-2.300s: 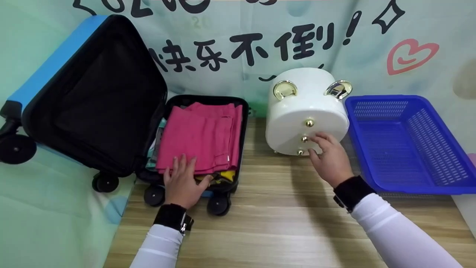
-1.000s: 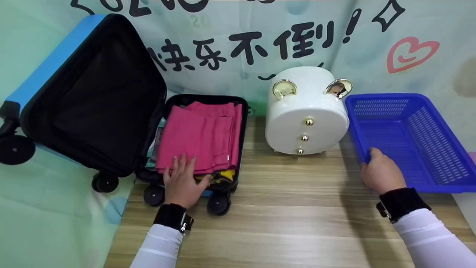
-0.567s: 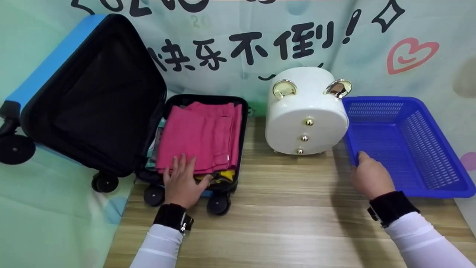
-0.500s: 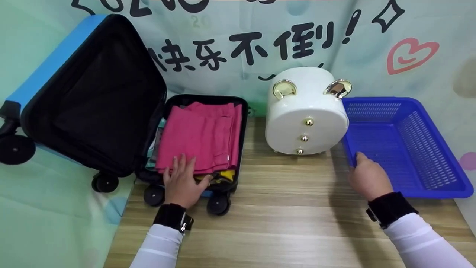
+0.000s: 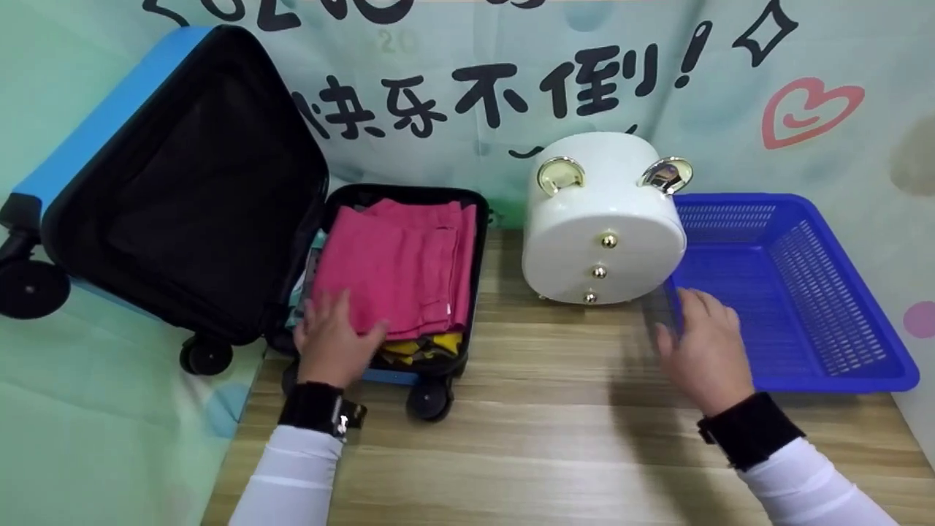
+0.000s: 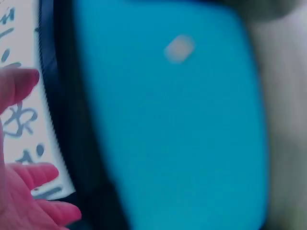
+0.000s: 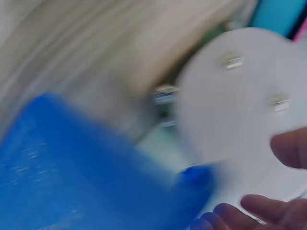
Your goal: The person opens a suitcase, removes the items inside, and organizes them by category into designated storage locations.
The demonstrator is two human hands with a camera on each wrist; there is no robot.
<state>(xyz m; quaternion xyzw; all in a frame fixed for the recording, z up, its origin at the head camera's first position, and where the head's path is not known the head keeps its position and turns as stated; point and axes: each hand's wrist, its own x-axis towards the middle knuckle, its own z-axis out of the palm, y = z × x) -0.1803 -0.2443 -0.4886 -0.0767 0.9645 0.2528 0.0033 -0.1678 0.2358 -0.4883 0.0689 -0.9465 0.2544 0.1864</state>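
Observation:
My left hand [image 5: 332,343] has its fingers loosely spread at the front left corner of the folded pink garment [image 5: 394,263]. That garment lies on top of other clothes in the open blue suitcase [image 5: 391,376], with a yellow patterned cloth [image 5: 420,346] peeping out at the front. In the left wrist view, the suitcase's blue shell [image 6: 177,124] fills the middle, beside the spread fingers. At the left rim of the blue plastic basket [image 5: 836,383] is my right hand [image 5: 705,358], thumb apart from the fingers and no grip on the rim.
A white rounded case [image 5: 599,197] with gold ear-shaped loops and gold studs stands between suitcase and basket, partly hiding the basket's back left. The suitcase lid [image 5: 204,183] leans open to the left. A printed cloth [image 5: 438,44] hangs behind the wooden table [image 5: 526,438].
My right hand went from the white case to the basket's rim, and the basket shifted left toward the case. The right fingers have since loosened. My left hand has moved left on the pink garment.

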